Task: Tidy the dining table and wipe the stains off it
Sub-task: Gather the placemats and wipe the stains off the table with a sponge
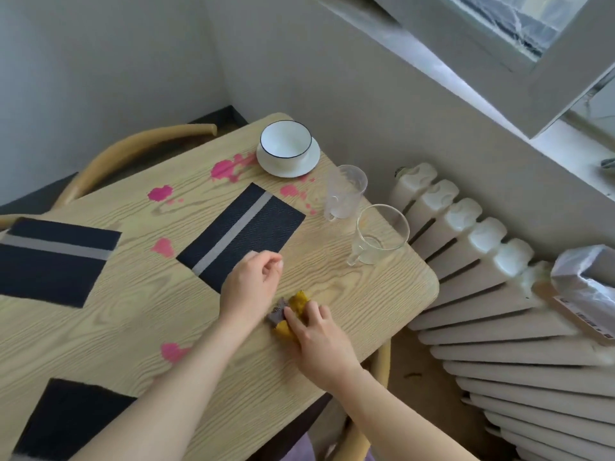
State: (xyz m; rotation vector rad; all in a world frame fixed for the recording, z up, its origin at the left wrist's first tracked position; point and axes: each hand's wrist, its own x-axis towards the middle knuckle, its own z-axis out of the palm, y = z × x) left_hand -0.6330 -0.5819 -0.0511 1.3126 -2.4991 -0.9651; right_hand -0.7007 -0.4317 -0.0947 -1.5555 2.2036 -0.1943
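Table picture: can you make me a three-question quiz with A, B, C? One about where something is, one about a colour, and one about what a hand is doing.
1. Where does the white bowl stand? A on the floor; B on the saucer; C on a shelf.
2. What colour are the stains? A green; B blue; C pink.
3. What is the right hand doing? A gripping the sponge; B waving in the air; C pointing at the window.

Answers: B, the bowl sits in the saucer near the far edge of the table; C, pink splashes dot the wood; A, its fingers curl over the yellow sponge on the table.
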